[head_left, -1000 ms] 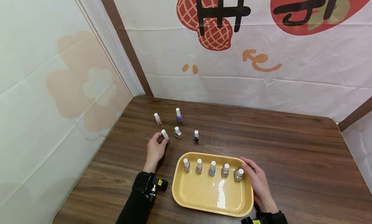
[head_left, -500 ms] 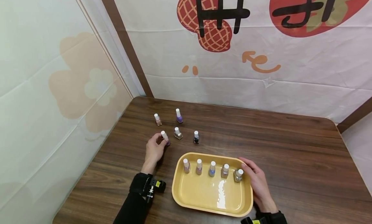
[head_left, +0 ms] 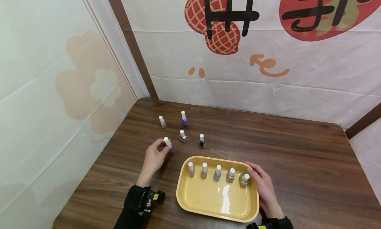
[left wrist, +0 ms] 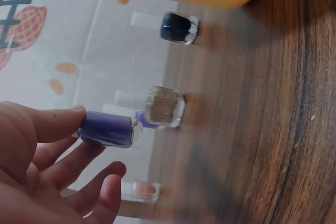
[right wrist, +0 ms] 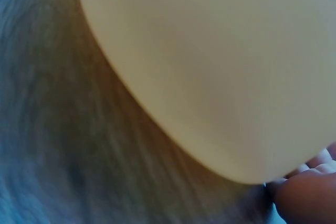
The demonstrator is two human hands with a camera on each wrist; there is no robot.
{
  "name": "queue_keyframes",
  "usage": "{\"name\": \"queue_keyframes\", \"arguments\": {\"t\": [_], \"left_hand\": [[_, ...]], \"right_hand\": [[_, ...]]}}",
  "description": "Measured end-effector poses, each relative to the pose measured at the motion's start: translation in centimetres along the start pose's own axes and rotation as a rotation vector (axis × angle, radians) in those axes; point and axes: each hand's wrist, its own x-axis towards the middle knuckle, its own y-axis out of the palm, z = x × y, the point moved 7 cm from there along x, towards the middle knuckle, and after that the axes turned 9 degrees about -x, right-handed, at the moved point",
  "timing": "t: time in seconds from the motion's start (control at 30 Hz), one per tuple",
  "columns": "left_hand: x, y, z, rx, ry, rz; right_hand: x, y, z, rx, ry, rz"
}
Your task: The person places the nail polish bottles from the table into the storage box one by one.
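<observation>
Between thumb and fingers, my left hand (head_left: 153,159) pinches a purple nail polish bottle (left wrist: 107,128) with a white cap, tilted and held just off the table as the left wrist view shows. Nearby on the table stand a gold glitter bottle (head_left: 183,136), a black bottle (head_left: 201,141), a second purple bottle (head_left: 184,119) and a pale pink bottle (head_left: 162,122). My right hand (head_left: 267,191) grips the right rim of a yellow tray (head_left: 208,202). A row of several white-capped nail polish bottles, a blue one (head_left: 217,173) in the middle, stands along the tray's far side.
The brown wooden table (head_left: 303,163) runs back to a printed white cloth (head_left: 166,57). Another pale cloth wall (head_left: 32,123) borders its left side. In the right wrist view, the blurred tray (right wrist: 210,77) fills most of the picture.
My left hand has drawn back toward me and slightly left, bringing the purple nail polish bottle with it. The right hand and tray have stayed in place.
</observation>
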Motion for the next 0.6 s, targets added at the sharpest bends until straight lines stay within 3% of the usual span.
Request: {"name": "queue_keyframes", "arguments": {"t": [0.3,0.6], "left_hand": [[-1.9,-0.9,-1.5,0.017,0.068,0.014],[-3.2,-0.9,-1.7,0.044,0.099,0.061]], "right_hand": [[0.0,0.1,0.0,-0.006,-0.003,-0.007],[0.0,0.1,-0.2,-0.012,-0.007,-0.005]]}}
